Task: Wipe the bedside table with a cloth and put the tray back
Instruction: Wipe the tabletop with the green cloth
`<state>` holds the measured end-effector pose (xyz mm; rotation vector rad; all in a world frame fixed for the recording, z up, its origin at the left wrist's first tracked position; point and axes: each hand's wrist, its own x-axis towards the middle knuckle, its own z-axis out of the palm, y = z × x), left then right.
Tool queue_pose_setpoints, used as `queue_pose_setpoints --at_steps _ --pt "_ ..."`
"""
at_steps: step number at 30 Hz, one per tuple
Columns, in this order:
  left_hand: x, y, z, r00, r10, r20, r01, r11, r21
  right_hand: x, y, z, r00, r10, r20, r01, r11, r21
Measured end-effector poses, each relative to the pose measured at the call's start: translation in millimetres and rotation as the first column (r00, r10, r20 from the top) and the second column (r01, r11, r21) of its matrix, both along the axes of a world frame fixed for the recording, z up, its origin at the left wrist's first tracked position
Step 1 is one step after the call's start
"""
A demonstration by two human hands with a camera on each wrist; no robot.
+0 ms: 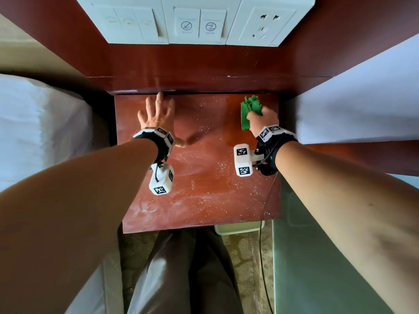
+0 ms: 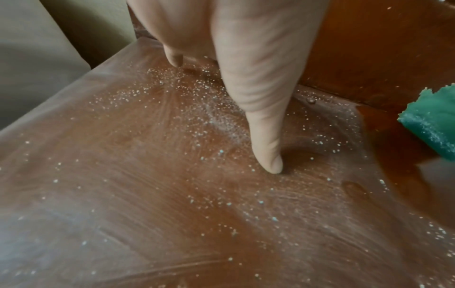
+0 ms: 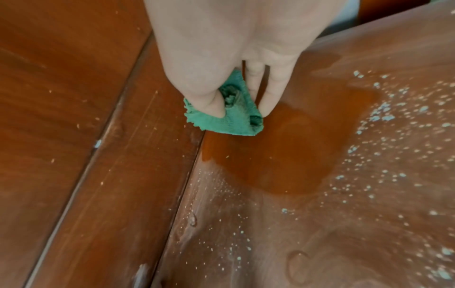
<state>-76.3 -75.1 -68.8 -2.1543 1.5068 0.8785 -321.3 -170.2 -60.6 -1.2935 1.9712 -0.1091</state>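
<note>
On the left side of the bedside table (image 1: 199, 177), the left hand (image 1: 156, 114) is lying flat with its fingers spread and straight, holding nothing, fingertips reaching the back edge. Across the middle, the reddish wood is showing white specks (image 2: 187, 109) and dull, streaky smears, so most of the top looks unwiped. At the back right corner, the right hand (image 1: 263, 120) is bunching the green cloth (image 1: 250, 111) between curled fingers and thumb, pressing it onto the wood; around it a darker, glossy patch (image 3: 283, 155) is showing, probably the only wiped part. Wiping seems barely begun. The tray is not clearly in sight; a pale object (image 1: 238, 228) past the table's front edge could be it.
</note>
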Motion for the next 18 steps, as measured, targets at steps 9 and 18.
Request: queue_pose_setpoints --at_steps 9,18 --pt "8 7 -10 0.999 -0.036 0.000 0.036 0.999 0.001 31 -20 -9 0.985 0.063 -0.160 -0.076 0.994 -0.077" --pt "5 4 -7 1.000 -0.030 -0.002 0.030 0.999 0.035 52 -24 -19 0.985 0.058 -0.165 -0.073 0.994 -0.085"
